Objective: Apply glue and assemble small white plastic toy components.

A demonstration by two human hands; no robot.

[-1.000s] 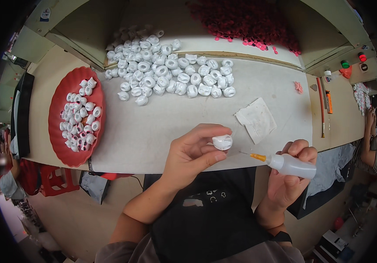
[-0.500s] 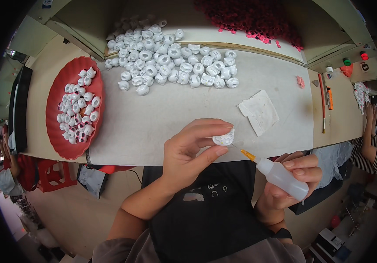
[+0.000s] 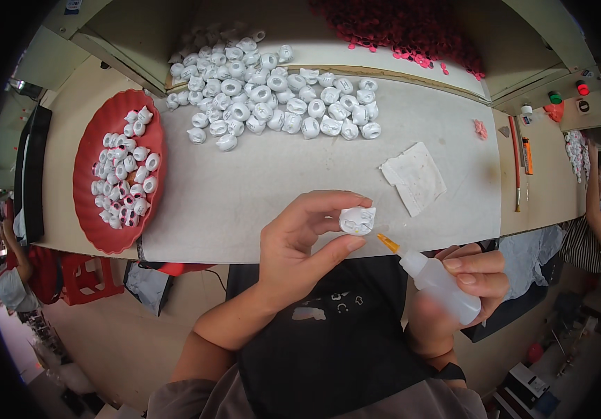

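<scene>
Between thumb and fingers, my left hand (image 3: 299,241) pinches a small white cat-head piece (image 3: 357,221) above the near edge of the bench. My right hand (image 3: 473,276) is wrapped round a translucent squeeze bottle (image 3: 440,285), tilted up to the left. Its orange needle tip (image 3: 388,243) points at the piece's lower right side; whether the fine needle touches it I cannot tell. Many similar white pieces (image 3: 260,94) lie in a heap at the back. To the left, a red scalloped tray (image 3: 89,209) holds more of them, some with pink and black parts.
A folded white tissue (image 3: 413,179) lies right of the piece. Farther right are a red-handled brush (image 3: 516,164), an orange tube (image 3: 526,156) and a pink lump (image 3: 480,129). Dark red and pink small parts (image 3: 405,35) cover the back shelf. Another person's arm (image 3: 596,185) is at far right.
The white piece has turned in my left fingers, showing more of its front. My right hand and the bottle have shifted slightly left, and the needle tip has tilted more upright.
</scene>
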